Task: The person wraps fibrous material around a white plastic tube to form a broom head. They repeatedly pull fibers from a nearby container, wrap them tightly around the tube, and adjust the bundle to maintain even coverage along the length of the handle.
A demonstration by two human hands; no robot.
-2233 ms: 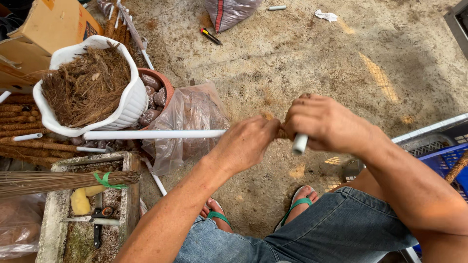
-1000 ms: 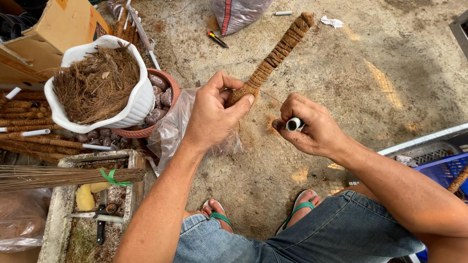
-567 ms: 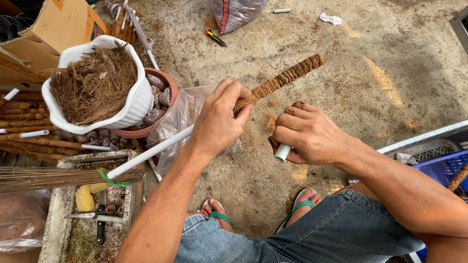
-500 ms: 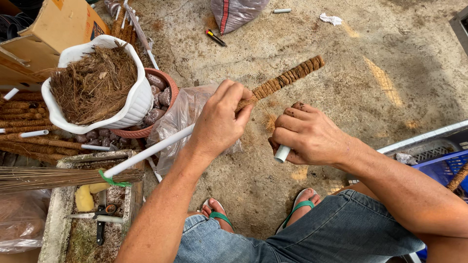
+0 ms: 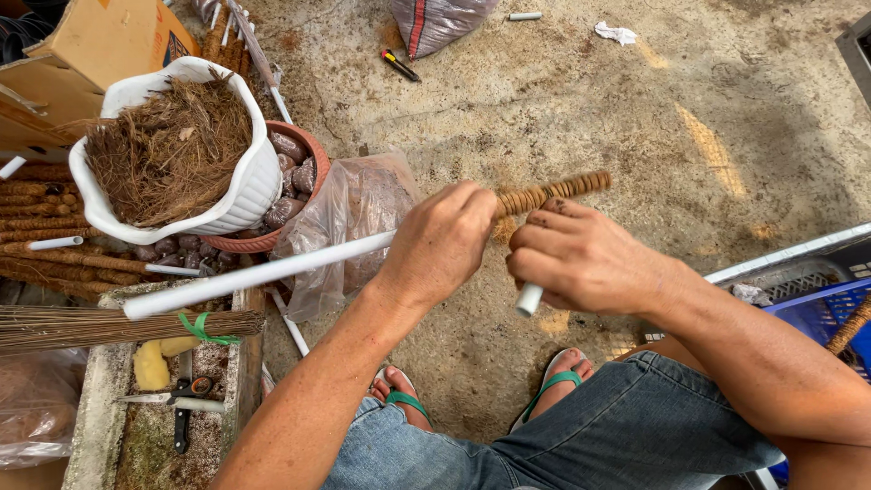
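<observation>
Fingers [image 5: 454, 210] of the left hand [image 5: 445, 245] are curled tight round a white pipe [image 5: 263, 269], gripping it just where the bare plastic gives way to a coir-rope wrapping [image 5: 553, 192]. From that grip the pipe's long axis runs down and left toward the concrete block [image 5: 109, 390] and up and right, as wrapped length, past the knuckles of the right hand [image 5: 581, 263]. The right hand lies just beside the left, on the wrapped side, and is the nearer of the two to the rope end; its fingers are closed on a short white tube end [image 5: 529, 299] that pokes out below the palm, though whether that piece joins the long pipe is hidden by the hand, so it may be separate. In this one head view, a white pot of brown fibre [image 5: 172, 154] sits to the left above a terracotta pot [image 5: 290, 181] of lumps, with a clear plastic bag [image 5: 354, 218] leaning by it. Finished rope-wrapped sticks [image 5: 45, 204] are stacked at the left edge. Scissors [image 5: 163, 395] and a bundle of thin sticks [image 5: 100, 328] rest on the block, and a blue crate [image 5: 817, 308] stands at the right.
</observation>
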